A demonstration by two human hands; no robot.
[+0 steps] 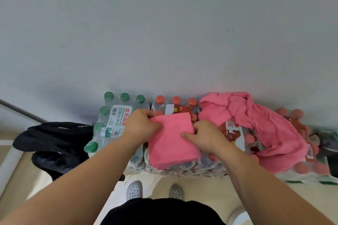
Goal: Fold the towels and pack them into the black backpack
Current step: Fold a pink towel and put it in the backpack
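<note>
A pink towel (172, 139), folded into a rectangle, lies on top of shrink-wrapped bottle packs. My left hand (141, 125) grips its far left corner, thumb on top. My right hand (204, 136) pinches its right edge, thumb pressed on the cloth. A second pink towel (256, 122) lies crumpled and unfolded on the packs to the right. The black backpack (54, 144) slumps on the floor at the left, beside the green-capped pack.
A pack of green-capped water bottles (111, 117) and packs of red-capped bottles (175, 104) stand against the grey wall. My feet in grey perforated clogs (134, 190) stand on the beige floor just in front. A dark object (329, 142) sits at the far right.
</note>
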